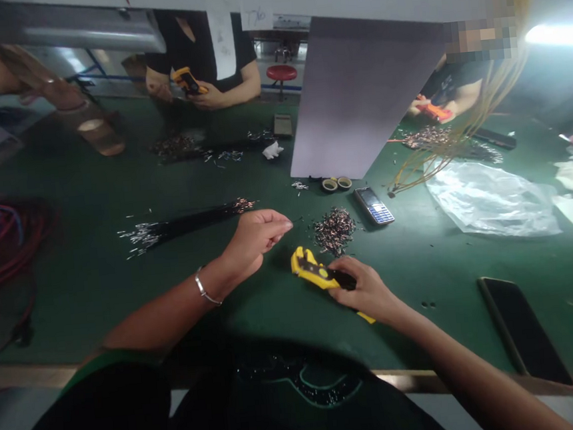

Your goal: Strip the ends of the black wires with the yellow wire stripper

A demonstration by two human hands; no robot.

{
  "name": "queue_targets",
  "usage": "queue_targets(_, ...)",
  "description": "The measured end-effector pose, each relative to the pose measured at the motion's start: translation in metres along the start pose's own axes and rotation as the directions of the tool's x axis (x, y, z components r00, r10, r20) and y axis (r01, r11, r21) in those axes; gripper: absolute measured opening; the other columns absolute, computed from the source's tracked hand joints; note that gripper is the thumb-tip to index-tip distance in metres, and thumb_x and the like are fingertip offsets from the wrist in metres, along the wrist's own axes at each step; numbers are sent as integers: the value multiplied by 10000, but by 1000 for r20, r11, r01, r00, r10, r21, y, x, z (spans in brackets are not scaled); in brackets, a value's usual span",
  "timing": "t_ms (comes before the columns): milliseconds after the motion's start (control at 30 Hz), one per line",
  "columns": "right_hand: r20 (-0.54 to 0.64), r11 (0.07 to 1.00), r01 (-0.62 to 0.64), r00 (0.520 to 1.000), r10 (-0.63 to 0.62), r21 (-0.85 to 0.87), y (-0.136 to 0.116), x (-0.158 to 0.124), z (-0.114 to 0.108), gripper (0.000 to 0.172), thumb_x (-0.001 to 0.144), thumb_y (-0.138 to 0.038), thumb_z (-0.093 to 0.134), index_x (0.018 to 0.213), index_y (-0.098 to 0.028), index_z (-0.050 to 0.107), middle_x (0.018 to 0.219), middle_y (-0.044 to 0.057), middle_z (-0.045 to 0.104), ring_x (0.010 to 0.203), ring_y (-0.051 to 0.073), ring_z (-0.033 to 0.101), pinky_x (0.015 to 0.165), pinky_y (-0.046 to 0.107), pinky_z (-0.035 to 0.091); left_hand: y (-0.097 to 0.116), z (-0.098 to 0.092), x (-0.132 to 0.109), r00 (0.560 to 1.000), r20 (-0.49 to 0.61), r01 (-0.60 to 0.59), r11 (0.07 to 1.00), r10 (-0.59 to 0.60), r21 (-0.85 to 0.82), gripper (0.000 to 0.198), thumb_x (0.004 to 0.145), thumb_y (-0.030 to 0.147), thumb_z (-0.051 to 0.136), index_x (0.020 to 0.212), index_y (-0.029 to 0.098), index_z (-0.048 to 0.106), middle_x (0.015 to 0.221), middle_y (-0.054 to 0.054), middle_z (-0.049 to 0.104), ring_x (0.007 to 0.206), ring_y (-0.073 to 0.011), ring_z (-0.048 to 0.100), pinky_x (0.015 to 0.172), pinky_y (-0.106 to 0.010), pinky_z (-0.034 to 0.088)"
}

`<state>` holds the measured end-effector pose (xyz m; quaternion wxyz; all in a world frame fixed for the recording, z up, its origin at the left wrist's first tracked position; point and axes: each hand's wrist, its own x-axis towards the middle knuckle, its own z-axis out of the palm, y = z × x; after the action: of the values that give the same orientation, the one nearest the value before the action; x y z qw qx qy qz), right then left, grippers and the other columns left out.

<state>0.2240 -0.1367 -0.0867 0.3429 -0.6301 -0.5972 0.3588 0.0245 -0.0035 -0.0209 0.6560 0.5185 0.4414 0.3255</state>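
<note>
My left hand [257, 239] is pinched closed, and the tip of a thin dark wire [298, 221] pokes out past the fingertips. My right hand [366, 288] wraps round the handle of a yellow and black wire stripper [316, 270], whose head points toward my left hand. Just beyond the stripper lies a pile of short wire scraps [335, 231]. Behind my left hand a bundle of black wires [191, 222] lies on the green table [275, 316], with pale tips at the left end and copper-coloured tips at the right end.
A keypad phone [375, 206], two tape rolls [336, 184] and a clear plastic bag [496, 200] lie on the right. A smartphone [525, 331] rests near the front edge. A grey panel [356, 88] stands upright. Across the table co-workers hold similar tools. Red cables [3, 243] lie left.
</note>
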Motion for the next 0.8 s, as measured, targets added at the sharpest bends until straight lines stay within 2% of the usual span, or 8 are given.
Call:
queue_targets(33, 12, 985, -89, 996, 88, 146, -1, 2, -3, 304, 669, -322, 648, 937, -180, 623, 786, 35, 612, 702, 203, 570, 636, 315, 469, 1, 0, 0, 1000, -5, -5, 1000, 5, 0, 55, 675, 184, 674, 631, 159, 653, 488, 28, 450, 447, -47, 331, 449, -260, 150)
queue_targets(100, 61, 885, -206, 978, 199, 419, -6, 5, -9, 310, 680, -357, 653, 934, -181, 634, 761, 26, 619, 683, 190, 561, 616, 294, 457, 2, -1, -1, 1000, -15, -23, 1000, 23, 3, 53, 674, 186, 673, 631, 162, 654, 485, 30, 446, 446, -47, 331, 448, -262, 157)
queue_targets(167, 76, 767, -208, 976, 204, 606, -11, 7, -12, 329, 673, -341, 647, 960, -179, 647, 857, 46, 639, 741, 194, 574, 682, 302, 474, 1, 1, -2, 999, -19, -33, 999, 33, 5, 56, 674, 188, 673, 628, 163, 653, 485, 31, 448, 448, -48, 337, 448, -261, 165)
queue_targets(233, 80, 690, -169, 984, 159, 704, -15, 10, -11, 382, 669, -320, 624, 1024, -179, 640, 975, 72, 637, 816, 209, 584, 757, 326, 486, -3, 4, -3, 1000, -9, -15, 1000, 15, 6, 62, 670, 189, 677, 619, 165, 651, 486, 30, 450, 448, -47, 342, 446, -259, 168)
queue_targets(333, 85, 662, -116, 993, 80, 740, -17, 13, -5, 433, 678, -313, 543, 1084, -170, 594, 1078, 114, 619, 904, 250, 587, 818, 396, 496, -11, 10, -4, 999, 27, 33, 999, -34, 9, 81, 660, 187, 683, 594, 164, 642, 484, 30, 450, 448, -47, 346, 443, -253, 172)
queue_targets(500, 64, 742, -65, 997, 31, 667, -19, 18, 1, 474, 612, -313, 441, 1050, -159, 536, 1110, 165, 612, 931, 301, 600, 836, 500, 502, -22, 18, -7, 997, 64, 42, 998, -44, 40, 86, 663, 203, 676, 596, 170, 635, 467, 36, 456, 439, -56, 342, 443, -252, 203)
queue_targets(600, 71, 782, -53, 997, 11, 621, -22, 19, 5, 511, 572, -309, 427, 1050, -159, 525, 1108, 169, 613, 943, 308, 608, 837, 512, 509, -26, 20, -9, 997, 73, 7, 997, -12, 72, 67, 673, 201, 655, 615, 169, 641, 473, 39, 468, 445, -66, 355, 467, -262, 262)
queue_targets(800, 68, 770, -56, 998, 17, 636, -21, 17, 17, 543, 530, -264, 459, 1056, -156, 537, 1067, 155, 629, 954, 303, 611, 842, 474, 516, -29, 25, -14, 997, 78, -29, 994, 20, 108, 58, 677, 182, 619, 629, 160, 643, 508, 30, 520, 464, -76, 410, 480, -261, 310)
